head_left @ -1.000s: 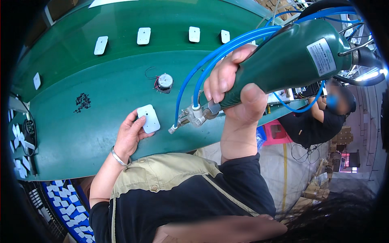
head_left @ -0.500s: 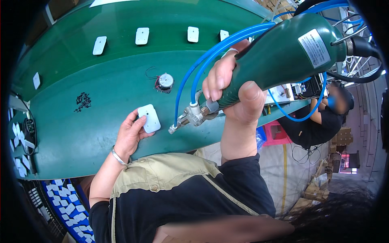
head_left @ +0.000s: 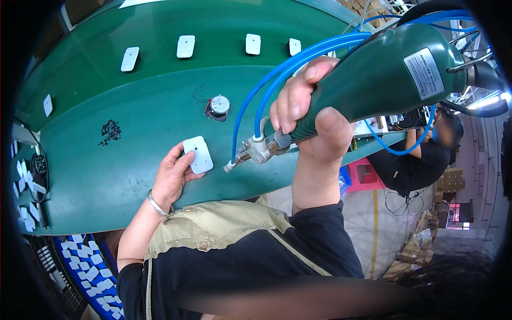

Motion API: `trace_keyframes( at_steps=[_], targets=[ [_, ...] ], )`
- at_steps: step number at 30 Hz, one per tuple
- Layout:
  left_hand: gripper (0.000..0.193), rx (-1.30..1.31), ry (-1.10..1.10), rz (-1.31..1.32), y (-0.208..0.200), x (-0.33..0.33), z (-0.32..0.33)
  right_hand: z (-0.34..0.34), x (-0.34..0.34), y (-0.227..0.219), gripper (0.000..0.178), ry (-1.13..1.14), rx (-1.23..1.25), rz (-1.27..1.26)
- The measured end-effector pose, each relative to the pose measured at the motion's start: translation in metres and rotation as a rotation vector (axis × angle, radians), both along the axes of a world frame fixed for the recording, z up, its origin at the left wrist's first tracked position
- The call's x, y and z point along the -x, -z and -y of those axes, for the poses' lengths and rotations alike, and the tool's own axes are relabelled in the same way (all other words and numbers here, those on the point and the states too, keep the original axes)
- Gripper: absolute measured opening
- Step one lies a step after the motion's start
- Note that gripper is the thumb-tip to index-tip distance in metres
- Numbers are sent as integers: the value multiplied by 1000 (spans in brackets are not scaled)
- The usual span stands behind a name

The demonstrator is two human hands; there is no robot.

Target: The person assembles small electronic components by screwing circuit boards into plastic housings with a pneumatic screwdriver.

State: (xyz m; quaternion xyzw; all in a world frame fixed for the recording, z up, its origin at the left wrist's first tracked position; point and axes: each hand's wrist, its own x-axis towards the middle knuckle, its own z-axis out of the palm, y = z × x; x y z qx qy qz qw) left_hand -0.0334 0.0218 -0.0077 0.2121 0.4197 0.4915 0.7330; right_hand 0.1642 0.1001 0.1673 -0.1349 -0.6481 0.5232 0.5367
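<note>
My left hand (head_left: 172,173) pinches a white plastic cover plate (head_left: 200,156) with rounded corners and small holes, thumb on its upper face. My right hand (head_left: 294,104) is wrapped round the grip of a large green power screwdriver (head_left: 381,66). Two blue air hoses (head_left: 282,69) run to its metal nose. The nose tip points down and left, just right of the plate and apart from it. Beyond the plate, a small round motor (head_left: 219,106) with thin wires lies on the green bench. A heap of small black screws (head_left: 110,133) is farther left.
Several white plates, one of them a plate (head_left: 185,47) at the back, stand spaced along the green conveyor belt (head_left: 224,56). Loose white pieces (head_left: 24,178) lie at the bench's left end beside a black corded tool (head_left: 39,170). A co-worker (head_left: 416,160) sits at right.
My right hand and the power screwdriver have shifted slightly to the right, with the nose tip a little higher. My left hand keeps its hold on the white cover plate.
</note>
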Motion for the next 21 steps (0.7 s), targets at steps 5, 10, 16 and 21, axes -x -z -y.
trace_keyframes(
  at_steps=[5, 10, 16, 21],
  targets=[
    [39, -4, -3, 0, 0, 1, 1, 2, 1, -2, 54, -11, 16, -49],
    [39, 2, 0, -8, 0, 1, 0, 1, 0, 2, 54, -28, 40, -61],
    [39, 0, 1, -5, 0, 0, 0, 1, 0, 0, 53, -32, 24, -71],
    [39, 1, -6, -12, -1, 0, 0, -2, 0, 3, 51, -75, 32, -94]
  ],
)
